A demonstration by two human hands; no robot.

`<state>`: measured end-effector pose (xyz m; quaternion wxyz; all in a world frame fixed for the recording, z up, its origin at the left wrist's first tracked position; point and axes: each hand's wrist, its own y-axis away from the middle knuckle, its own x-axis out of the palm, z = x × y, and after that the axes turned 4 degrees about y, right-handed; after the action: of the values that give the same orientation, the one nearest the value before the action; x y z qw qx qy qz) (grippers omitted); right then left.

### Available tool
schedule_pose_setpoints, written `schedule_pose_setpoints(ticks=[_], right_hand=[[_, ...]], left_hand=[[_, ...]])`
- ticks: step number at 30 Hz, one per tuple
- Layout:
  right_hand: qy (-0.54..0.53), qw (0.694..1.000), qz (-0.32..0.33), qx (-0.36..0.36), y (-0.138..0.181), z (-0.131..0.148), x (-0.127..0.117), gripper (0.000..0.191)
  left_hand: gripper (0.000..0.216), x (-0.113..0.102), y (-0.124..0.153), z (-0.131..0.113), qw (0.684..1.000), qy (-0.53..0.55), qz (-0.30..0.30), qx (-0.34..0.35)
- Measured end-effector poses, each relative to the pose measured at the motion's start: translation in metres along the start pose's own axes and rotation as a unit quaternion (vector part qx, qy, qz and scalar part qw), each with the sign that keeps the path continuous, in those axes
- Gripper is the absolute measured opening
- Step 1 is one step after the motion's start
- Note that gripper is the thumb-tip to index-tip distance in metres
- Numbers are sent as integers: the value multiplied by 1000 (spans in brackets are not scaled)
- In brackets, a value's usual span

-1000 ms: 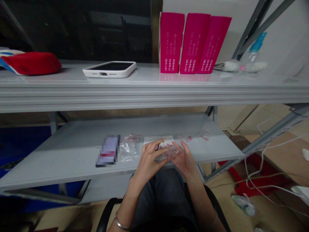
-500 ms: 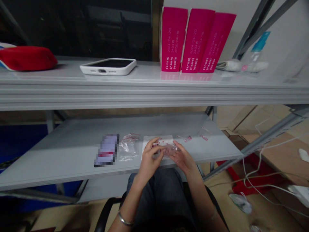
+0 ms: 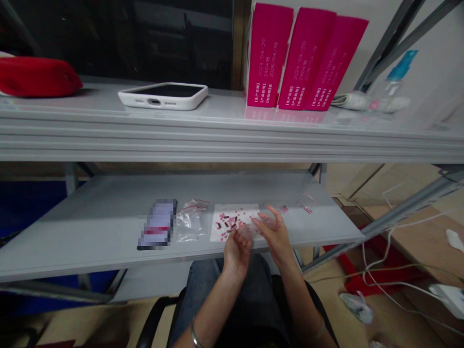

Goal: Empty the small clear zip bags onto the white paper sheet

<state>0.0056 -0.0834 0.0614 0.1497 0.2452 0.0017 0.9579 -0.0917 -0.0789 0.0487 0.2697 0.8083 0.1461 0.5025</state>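
A small clear plastic bag is between my two hands, over the right part of a white sheet. My left hand is turned palm up at the sheet's near edge, its curled fingers closed on the bag's left side. On the bag's right side, my right hand pinches it between thumb and bent fingers. Pink tablets and several dark capsules lie scattered over the sheet. The bag's contents are too blurred to make out.
Left of the sheet are clear zip bags and a blurred-out phone. Small bags with pink pieces lie right. The upper shelf overhangs, bearing a white-cased phone, pink boxes, a red pouch and a spray bottle.
My left hand has turned palm up and drawn back toward the near edge, uncovering the tablets and capsules. My right hand has rotated and risen slightly with the bag.
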Motion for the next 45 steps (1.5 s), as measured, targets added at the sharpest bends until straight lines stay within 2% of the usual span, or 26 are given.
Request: schedule_pose_setpoints(ticks=[4,9,14,18,26,37,45], right_hand=[[20,999,23,-27,5,3,2,75],[72,995,67,-11,11,3,7,91],[103,990,89,-43,15,3,11,98],[80,992,88,-42,17,3,12,99],[48,996,14,-78,-2,-5,-1,100],[-8,996,-92,-18,-20,-19,-25,81],[-62,992,-114,-1,-15,-32,-25,64]], left_hand=[[22,-3,3,3,999,19,7,-37],[24,-3,0,2,997,41,-15,-61],[22,-10,-10,0,995,50,7,-86],[24,-12,-14,-2,994,56,-1,-91],[24,-11,1,-3,992,81,-63,-80],[26,-7,14,-13,993,60,-77,-64],[23,-3,13,-16,992,42,-105,-50]])
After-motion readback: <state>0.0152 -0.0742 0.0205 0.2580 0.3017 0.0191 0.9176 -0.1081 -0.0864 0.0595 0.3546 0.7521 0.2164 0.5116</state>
